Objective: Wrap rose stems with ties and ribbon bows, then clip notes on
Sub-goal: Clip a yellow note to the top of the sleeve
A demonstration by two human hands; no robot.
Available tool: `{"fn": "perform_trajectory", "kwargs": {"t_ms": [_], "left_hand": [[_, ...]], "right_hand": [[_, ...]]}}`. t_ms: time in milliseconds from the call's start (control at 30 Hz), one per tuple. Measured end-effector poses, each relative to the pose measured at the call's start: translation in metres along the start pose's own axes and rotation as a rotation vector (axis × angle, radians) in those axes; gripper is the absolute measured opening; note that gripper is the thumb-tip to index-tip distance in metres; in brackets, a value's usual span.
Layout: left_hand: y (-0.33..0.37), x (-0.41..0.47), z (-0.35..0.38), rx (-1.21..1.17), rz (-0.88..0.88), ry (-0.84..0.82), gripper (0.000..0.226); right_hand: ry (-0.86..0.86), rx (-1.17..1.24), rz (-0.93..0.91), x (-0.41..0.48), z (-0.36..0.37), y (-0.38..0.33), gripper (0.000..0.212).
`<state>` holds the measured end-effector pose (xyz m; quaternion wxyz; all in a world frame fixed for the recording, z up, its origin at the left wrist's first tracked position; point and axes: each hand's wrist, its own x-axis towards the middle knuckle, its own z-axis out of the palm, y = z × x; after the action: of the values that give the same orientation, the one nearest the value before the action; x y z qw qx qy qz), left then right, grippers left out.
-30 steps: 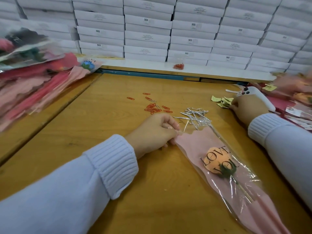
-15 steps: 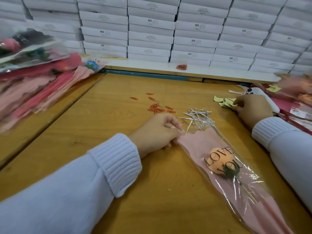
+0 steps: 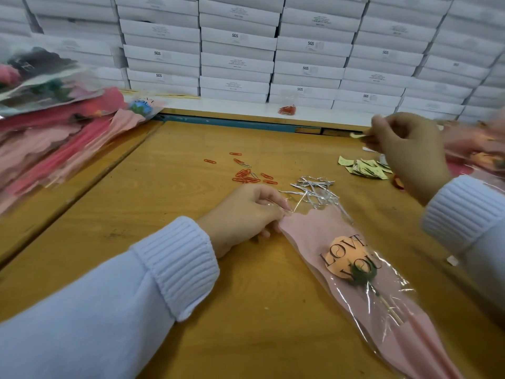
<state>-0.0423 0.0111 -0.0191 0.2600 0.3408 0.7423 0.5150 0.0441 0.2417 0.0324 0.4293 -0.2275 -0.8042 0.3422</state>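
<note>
Wrapped rose point(image 3: 352, 258) edge in left hand point(image 3: 246, 214), right hand point(image 3: 410, 154) pinching note point(image 3: 358, 135)

left hand point(image 3: 246, 214) curled, pinching, resting low; right hand point(image 3: 410, 154) raised, blurred, seemingly pinching

Your wooden table point(image 3: 257, 310) bears red paper clips point(image 3: 247, 175) at twelve o'clock; silver ties point(image 3: 314, 188) at one; notes point(image 3: 364, 168) at two; a wrapped rose point(image 3: 352, 266) at four; a pile of wrapped roses point(image 3: 46, 151) at ten.
</note>
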Motion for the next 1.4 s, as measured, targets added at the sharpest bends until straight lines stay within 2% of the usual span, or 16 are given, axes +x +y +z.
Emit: {"fn": "perform_trajectory", "kwargs": {"t_ms": [67, 100, 200, 300, 400, 500, 567, 633, 733, 800, 1133, 1267, 1400], "left_hand": [[0.001, -0.001, -0.001, -0.031, 0.008, -0.004, 0.015], [0.001, -0.002, -0.002, -0.048, 0.01, -0.004, 0.016], [0.003, -0.005, -0.004, -0.096, 0.005, -0.022, 0.016], [0.005, -0.007, -0.004, -0.121, 0.014, -0.042, 0.018], [0.006, -0.008, -0.003, -0.103, 0.02, -0.052, 0.018], [0.009, -0.009, -0.001, -0.153, -0.005, -0.062, 0.018], [0.01, -0.009, 0.0, -0.262, -0.048, -0.057, 0.03], [0.008, -0.009, -0.001, -0.249, -0.025, -0.048, 0.039], [0.005, -0.01, 0.0, -0.097, 0.056, -0.037, 0.021], [0.003, -0.009, 0.0, -0.089, 0.069, -0.035, 0.016], [0.003, -0.009, 0.0, -0.108, 0.089, -0.044, 0.016], [0.003, -0.01, -0.001, -0.129, 0.087, -0.046, 0.016], [0.002, -0.009, -0.001, -0.161, 0.07, -0.015, 0.021]], "right_hand": [[-0.168, 0.252, 0.076, -0.026, 0.009, -0.026, 0.011], [-0.273, 0.293, 0.104, -0.041, 0.013, -0.034, 0.013], [-0.464, 0.186, 0.133, -0.084, 0.027, -0.045, 0.018], [-0.47, 0.139, 0.177, -0.102, 0.031, -0.051, 0.021], [-0.457, 0.12, 0.128, -0.097, 0.027, -0.053, 0.028], [-0.521, 0.127, 0.095, -0.097, 0.026, -0.054, 0.04], [-0.536, 0.11, 0.078, -0.098, 0.027, -0.053, 0.036], [-0.524, 0.115, 0.063, -0.098, 0.027, -0.053, 0.029], [-0.512, 0.067, 0.02, -0.098, 0.028, -0.052, 0.024], [-0.514, 0.074, 0.023, -0.097, 0.028, -0.051, 0.023], [-0.516, 0.289, 0.206, -0.093, 0.028, -0.043, 0.007], [-0.509, 0.523, 0.366, -0.092, 0.027, -0.043, 0.006], [-0.547, 0.529, 0.366, -0.09, 0.024, -0.042, 0.01]]}}
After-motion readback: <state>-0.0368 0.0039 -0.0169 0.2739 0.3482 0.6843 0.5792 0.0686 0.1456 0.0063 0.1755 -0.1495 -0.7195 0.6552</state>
